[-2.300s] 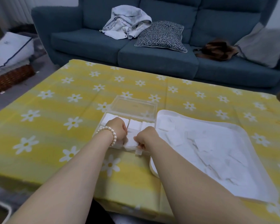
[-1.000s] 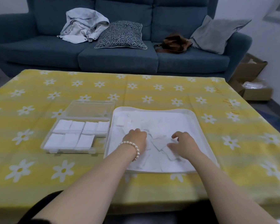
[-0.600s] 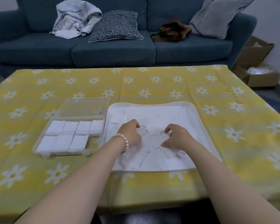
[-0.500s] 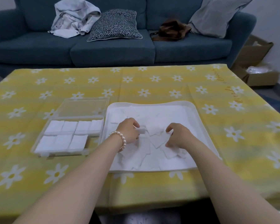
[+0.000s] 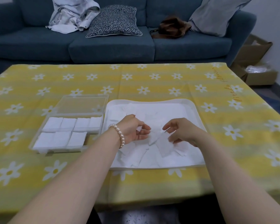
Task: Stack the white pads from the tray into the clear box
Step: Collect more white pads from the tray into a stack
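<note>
A white tray (image 5: 199, 121) holds several loose white pads (image 5: 144, 156) lying at mixed angles. To its left stands the clear box (image 5: 58, 150) with its lid (image 5: 81, 104) folded open behind it; two rows of stacked pads (image 5: 64, 124) fill most of it, and the front right cell is bare. My left hand (image 5: 132, 130), with a pearl bracelet, is over the tray's middle, palm turned right, pinching a thin pad between thumb and fingers. My right hand (image 5: 182, 131) hovers opposite it with loosely curved fingers spread and nothing plainly held.
The table wears a yellow cloth with white daisies (image 5: 152, 81). Behind it stands a blue sofa (image 5: 110, 46) with cushions, a grey garment and a brown bag. Cardboard boxes (image 5: 257, 68) sit on the floor at the right.
Both hands moved from the clear box over to the tray. They pressed into the loose pads, then lifted slightly; the left now pinches a pad and the right has spread its fingers.
</note>
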The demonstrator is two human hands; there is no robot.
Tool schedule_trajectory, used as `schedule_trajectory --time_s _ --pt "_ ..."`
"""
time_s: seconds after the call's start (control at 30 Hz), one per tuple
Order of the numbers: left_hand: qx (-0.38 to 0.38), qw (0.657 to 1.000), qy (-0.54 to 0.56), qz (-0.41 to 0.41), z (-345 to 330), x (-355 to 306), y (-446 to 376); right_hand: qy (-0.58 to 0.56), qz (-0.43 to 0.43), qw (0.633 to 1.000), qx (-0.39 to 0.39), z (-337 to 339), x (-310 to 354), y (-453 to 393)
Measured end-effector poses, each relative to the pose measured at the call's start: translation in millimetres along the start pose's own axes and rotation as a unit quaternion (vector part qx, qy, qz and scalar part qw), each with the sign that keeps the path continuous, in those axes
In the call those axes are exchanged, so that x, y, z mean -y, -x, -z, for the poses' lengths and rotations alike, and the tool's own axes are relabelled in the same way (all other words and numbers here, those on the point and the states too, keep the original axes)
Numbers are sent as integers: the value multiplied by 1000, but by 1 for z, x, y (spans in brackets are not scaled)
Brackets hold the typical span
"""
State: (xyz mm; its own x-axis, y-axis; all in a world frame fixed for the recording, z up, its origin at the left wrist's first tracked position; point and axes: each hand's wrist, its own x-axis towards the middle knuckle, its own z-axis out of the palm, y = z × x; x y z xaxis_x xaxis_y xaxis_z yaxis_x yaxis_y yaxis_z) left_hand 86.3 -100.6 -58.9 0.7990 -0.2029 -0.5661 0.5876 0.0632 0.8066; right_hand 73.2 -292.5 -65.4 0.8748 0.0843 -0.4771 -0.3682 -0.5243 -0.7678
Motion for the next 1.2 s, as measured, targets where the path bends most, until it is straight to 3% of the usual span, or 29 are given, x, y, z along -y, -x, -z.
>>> schedule_trajectory --time_s 0.2,0.27,0.43,0.53,0.73,0.93,1.07,1.2 --pt "3 999 -37 9 -5 5 8 210 1 978 -20 -25 -1 -7" --pt "-10 1000 -28 4 -8 9 9 226 18 973 -49 -30 2 -7" --pt "-51 998 40 -24 -15 15 9 115 26 976 -184 -15 6 -8" --pt "-59 995 76 -37 -18 16 11 41 74 972 -218 -5 7 -3" --pt "-69 990 109 -56 -25 18 14 -33 171 962 -210 -9 15 7" --pt "-75 987 141 -31 -25 17 12 -213 104 953 -187 -7 17 7" --pt "-59 986 154 -25 -29 19 11 -251 59 954 -154 -7 16 7" --pt "-50 985 162 -30 -33 22 11 -247 58 952 -169 -8 16 5"
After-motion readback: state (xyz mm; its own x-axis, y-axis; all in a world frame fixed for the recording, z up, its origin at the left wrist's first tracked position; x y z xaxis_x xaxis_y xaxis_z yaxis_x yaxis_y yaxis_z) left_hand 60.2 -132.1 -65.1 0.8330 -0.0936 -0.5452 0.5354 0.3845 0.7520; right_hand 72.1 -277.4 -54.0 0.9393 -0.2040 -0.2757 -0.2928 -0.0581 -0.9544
